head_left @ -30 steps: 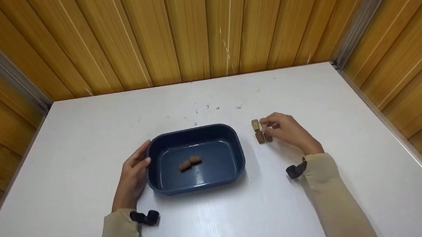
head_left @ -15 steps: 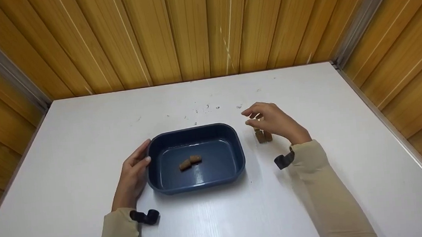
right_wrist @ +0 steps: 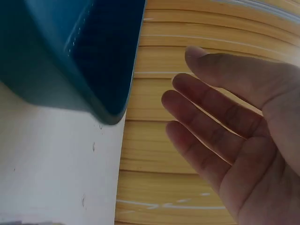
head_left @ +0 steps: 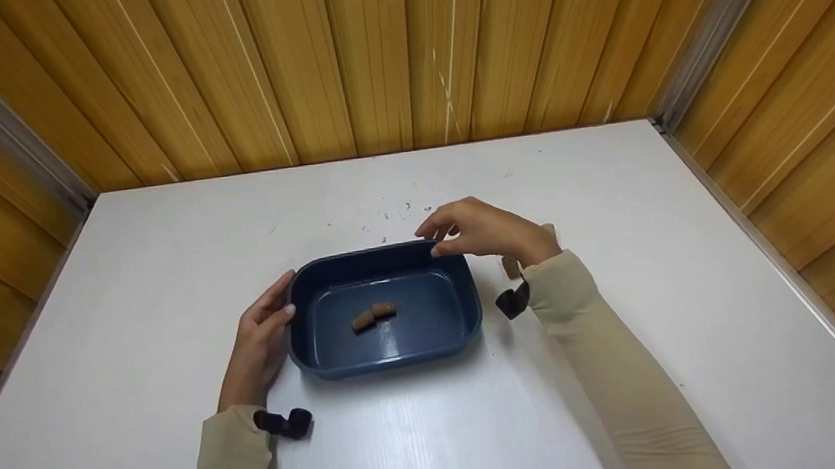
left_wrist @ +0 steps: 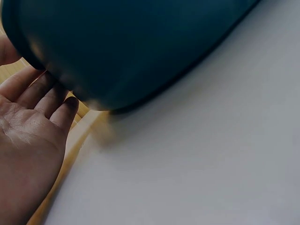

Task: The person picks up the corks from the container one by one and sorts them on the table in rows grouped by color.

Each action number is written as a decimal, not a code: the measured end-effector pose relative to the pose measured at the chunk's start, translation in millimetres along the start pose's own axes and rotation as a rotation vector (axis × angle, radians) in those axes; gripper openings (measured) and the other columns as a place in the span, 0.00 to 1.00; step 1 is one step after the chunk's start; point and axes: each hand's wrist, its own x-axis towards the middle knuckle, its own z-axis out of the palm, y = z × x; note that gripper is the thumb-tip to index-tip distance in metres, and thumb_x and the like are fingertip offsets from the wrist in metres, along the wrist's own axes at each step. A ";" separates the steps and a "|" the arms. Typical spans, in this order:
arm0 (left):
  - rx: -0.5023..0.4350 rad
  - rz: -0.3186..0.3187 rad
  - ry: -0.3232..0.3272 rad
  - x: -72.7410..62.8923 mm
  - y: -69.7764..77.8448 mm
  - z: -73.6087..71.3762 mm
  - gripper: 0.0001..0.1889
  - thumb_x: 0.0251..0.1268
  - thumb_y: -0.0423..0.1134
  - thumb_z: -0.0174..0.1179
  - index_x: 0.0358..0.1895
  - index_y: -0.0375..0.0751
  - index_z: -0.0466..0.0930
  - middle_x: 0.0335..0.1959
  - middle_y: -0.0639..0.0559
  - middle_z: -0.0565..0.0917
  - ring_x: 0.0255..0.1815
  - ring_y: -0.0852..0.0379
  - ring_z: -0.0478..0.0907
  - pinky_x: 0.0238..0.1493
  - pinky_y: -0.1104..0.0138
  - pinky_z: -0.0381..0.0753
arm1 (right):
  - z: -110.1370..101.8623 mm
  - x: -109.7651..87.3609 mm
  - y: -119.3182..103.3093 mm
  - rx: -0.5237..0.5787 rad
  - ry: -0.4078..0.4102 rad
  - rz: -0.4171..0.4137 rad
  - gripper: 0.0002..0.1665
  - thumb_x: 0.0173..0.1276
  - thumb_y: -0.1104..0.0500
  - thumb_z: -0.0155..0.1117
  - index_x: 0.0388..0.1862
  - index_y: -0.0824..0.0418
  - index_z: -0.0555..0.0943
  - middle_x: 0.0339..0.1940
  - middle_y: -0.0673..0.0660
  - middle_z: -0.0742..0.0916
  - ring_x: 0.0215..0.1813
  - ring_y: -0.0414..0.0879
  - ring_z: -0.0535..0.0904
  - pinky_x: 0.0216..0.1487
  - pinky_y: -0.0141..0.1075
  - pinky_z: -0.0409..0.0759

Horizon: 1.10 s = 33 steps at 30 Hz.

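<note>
Two brown pieces (head_left: 374, 316) lie side by side on the floor of the dark blue tub (head_left: 462, 328), which sits on the white table (head_left: 131, 287). The left hand (head_left: 258, 344) rests flat against the tub's left wall, fingers straight. The right hand (head_left: 484, 233) hovers above the tub's far right corner, fingers relaxed and holding nothing. More brown pieces (head_left: 511, 266) lie just right of the tub, partly hidden by the wrist.
</note>
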 end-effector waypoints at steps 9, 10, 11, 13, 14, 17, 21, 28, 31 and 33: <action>0.019 -0.006 0.004 -0.2 -2.0 0.5 0.30 0.65 0.22 0.48 0.71 0.26 0.56 0.73 0.41 0.63 0.68 0.69 0.66 0.69 0.76 0.63 | 18.5 29.6 -14.9 -0.010 -0.189 0.016 0.22 0.62 0.65 0.66 0.57 0.63 0.80 0.51 0.61 0.86 0.53 0.50 0.82 0.56 0.41 0.81; 0.016 -0.007 0.004 -0.3 -2.1 0.6 0.30 0.65 0.22 0.48 0.71 0.26 0.56 0.73 0.42 0.63 0.68 0.69 0.66 0.69 0.76 0.63 | 21.3 32.6 -15.7 -0.013 -0.210 0.017 0.22 0.62 0.65 0.66 0.57 0.63 0.81 0.51 0.61 0.86 0.53 0.50 0.83 0.55 0.40 0.81; 0.013 -0.008 0.004 -0.4 -2.3 0.5 0.30 0.65 0.22 0.48 0.71 0.26 0.56 0.72 0.43 0.65 0.68 0.69 0.66 0.69 0.76 0.63 | 23.9 35.3 -16.4 -0.014 -0.227 0.020 0.22 0.62 0.65 0.66 0.57 0.63 0.81 0.50 0.61 0.87 0.52 0.49 0.83 0.54 0.40 0.82; 0.009 -0.008 0.007 -0.9 -2.7 0.5 0.30 0.65 0.22 0.48 0.71 0.26 0.56 0.71 0.47 0.68 0.68 0.69 0.67 0.69 0.76 0.63 | 28.9 40.4 -17.5 -0.012 -0.257 0.020 0.22 0.61 0.66 0.67 0.56 0.63 0.81 0.49 0.62 0.87 0.50 0.49 0.83 0.53 0.39 0.82; 0.005 -0.009 0.007 -1.2 -2.9 0.4 0.30 0.65 0.22 0.48 0.71 0.26 0.56 0.70 0.48 0.69 0.68 0.69 0.67 0.69 0.76 0.63 | 31.3 42.8 -18.1 -0.014 -0.269 0.017 0.22 0.61 0.66 0.67 0.56 0.63 0.81 0.49 0.62 0.87 0.50 0.49 0.84 0.53 0.38 0.82; -0.005 -0.007 0.003 -1.8 -3.3 0.3 0.30 0.65 0.22 0.47 0.71 0.25 0.56 0.69 0.50 0.70 0.68 0.69 0.67 0.69 0.76 0.63 | 38.3 49.2 -19.1 -0.005 -0.300 0.014 0.23 0.60 0.67 0.67 0.56 0.63 0.81 0.48 0.62 0.87 0.49 0.49 0.84 0.53 0.38 0.82; -0.009 -0.005 -0.006 -1.9 -2.7 0.3 0.30 0.65 0.22 0.47 0.71 0.26 0.55 0.71 0.48 0.68 0.68 0.69 0.67 0.69 0.75 0.63 | 46.7 55.8 -19.9 0.001 -0.328 0.022 0.24 0.60 0.67 0.67 0.57 0.61 0.81 0.48 0.61 0.88 0.49 0.48 0.85 0.53 0.38 0.81; -0.027 0.009 -0.021 0.0 0.2 0.4 0.30 0.65 0.22 0.48 0.71 0.25 0.54 0.69 0.51 0.70 0.68 0.69 0.67 0.70 0.75 0.63 | 56.6 63.0 -19.3 -0.021 -0.334 0.050 0.23 0.60 0.65 0.68 0.56 0.59 0.82 0.46 0.59 0.88 0.48 0.46 0.83 0.53 0.37 0.81; -0.030 0.013 -0.020 0.1 0.2 0.4 0.30 0.65 0.22 0.48 0.71 0.25 0.55 0.68 0.52 0.71 0.68 0.68 0.67 0.69 0.75 0.63 | 60.5 64.8 -17.6 -0.043 -0.345 0.080 0.23 0.59 0.64 0.69 0.56 0.57 0.83 0.45 0.57 0.88 0.48 0.45 0.82 0.52 0.37 0.80; -0.028 0.015 -0.022 -0.5 -0.2 0.4 0.30 0.65 0.22 0.48 0.71 0.25 0.55 0.68 0.52 0.71 0.68 0.68 0.67 0.69 0.75 0.63 | 63.6 66.1 -16.6 -0.055 -0.357 0.095 0.23 0.59 0.63 0.69 0.56 0.55 0.83 0.46 0.56 0.88 0.48 0.44 0.82 0.52 0.37 0.80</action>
